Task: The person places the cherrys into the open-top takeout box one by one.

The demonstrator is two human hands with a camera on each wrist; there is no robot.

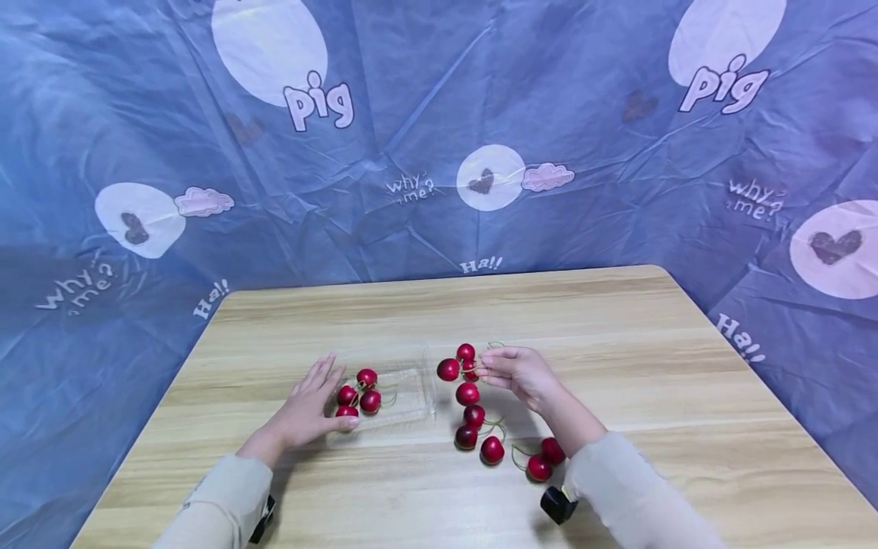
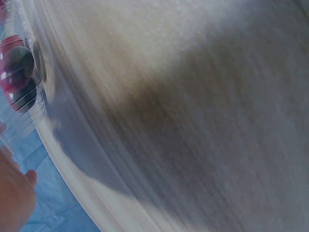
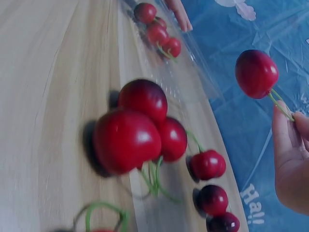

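My right hand (image 1: 517,375) pinches the green stem of a red cherry (image 3: 257,74) between thumb and fingertips. In the right wrist view this cherry is up off the table, at the tip of its stem. My left hand (image 1: 309,408) lies along the left end of a clear plastic box (image 1: 413,393), fingers straight and thumb at the front side. Several cherries (image 1: 370,401) with stems sit inside the box, toward its left end. The left wrist view shows a few of them (image 2: 17,67) through the plastic.
Loose cherries (image 1: 468,394) run in a rough line on the wooden table (image 1: 384,496) to the right of the box. A couple more cherries (image 1: 539,467) lie near my right sleeve. A blue printed cloth (image 1: 411,252) hangs behind the table.
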